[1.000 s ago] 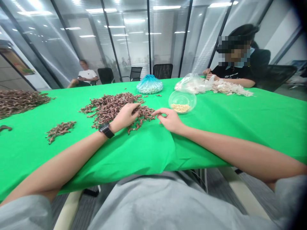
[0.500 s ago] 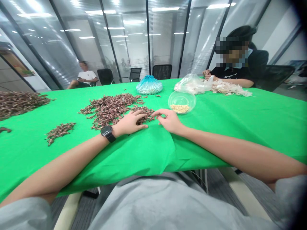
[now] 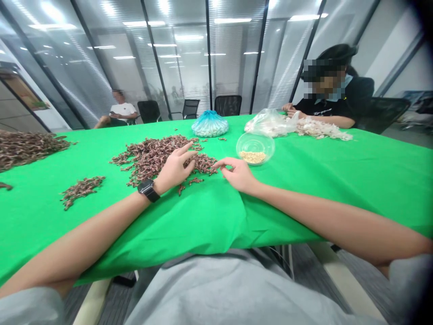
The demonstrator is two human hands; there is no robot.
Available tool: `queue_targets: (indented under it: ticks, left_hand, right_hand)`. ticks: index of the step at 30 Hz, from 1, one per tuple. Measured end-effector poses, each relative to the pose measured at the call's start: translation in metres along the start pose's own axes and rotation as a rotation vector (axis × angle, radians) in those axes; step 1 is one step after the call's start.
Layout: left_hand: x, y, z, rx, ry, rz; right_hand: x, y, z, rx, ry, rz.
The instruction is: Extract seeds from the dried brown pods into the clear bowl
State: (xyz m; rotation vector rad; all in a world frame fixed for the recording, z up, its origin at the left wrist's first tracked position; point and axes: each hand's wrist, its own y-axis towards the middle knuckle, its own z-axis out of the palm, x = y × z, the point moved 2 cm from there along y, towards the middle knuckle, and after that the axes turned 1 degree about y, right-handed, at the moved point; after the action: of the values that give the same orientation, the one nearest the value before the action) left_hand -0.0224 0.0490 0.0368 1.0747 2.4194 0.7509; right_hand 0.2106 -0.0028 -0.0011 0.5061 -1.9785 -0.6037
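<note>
At brown pile (image 3: pixel 149 155) with left hand (image 3: pixel 176 168) and right hand (image 3: pixel 237 174)

On green-covered surface (image 3: pixel 209 216), holding left hand spread, released, over the pile's right part. Holding right thumb and forefinger curled close at the pile's right edge; impossible to tell if grasping a piece. Just beyond right hand, clear bowl (image 3: pixel 257 143) with pale bits (image 3: pixel 253 157) inside

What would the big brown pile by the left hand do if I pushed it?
The brown pile would probably spread apart instead of sliding as one lump, because it is many small, separate pieces. The pieces look knobbly and uneven, so they likely wouldn't roll far. Some already lie loose on the green cloth, so a few more might scatter.
</note>
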Motion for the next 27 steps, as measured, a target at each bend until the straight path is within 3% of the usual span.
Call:
queue_targets:
  ticks: [2, 4, 6, 8, 13, 17, 23, 27]
  left_hand:
    - [-0.001, -0.002, 0.003, 0.070, 0.069, -0.034]
    - [-0.002, -0.004, 0.008, 0.217, 0.107, -0.031]
    - [-0.003, -0.005, 0.012, 0.351, 0.110, 0.023]
    - [-0.004, -0.005, 0.015, 0.401, 0.102, 0.093]
    - [-0.001, -0.003, 0.018, 0.343, 0.106, 0.183]
    - [0.000, -0.004, 0.020, 0.327, 0.112, 0.202]
    - [-0.002, -0.005, 0.020, 0.268, 0.070, 0.149]
    - [-0.002, -0.005, 0.019, 0.275, 0.075, 0.191]
  right_hand:
    - [0.000, 0.001, -0.001, 0.000, -0.047, -0.001]
    - [-0.001, 0.002, -0.001, 0.012, -0.091, 0.015]
    - [-0.003, 0.002, -0.001, 0.043, -0.138, 0.033]
    - [-0.006, 0.002, 0.001, 0.091, -0.195, 0.023]
    - [-0.013, 0.001, 0.012, 0.272, -0.283, -0.086]
    - [-0.018, 0.000, 0.018, 0.398, -0.332, -0.089]
    - [-0.015, -0.002, 0.017, 0.385, -0.361, -0.121]
    - [-0.013, -0.002, 0.017, 0.366, -0.350, -0.109]
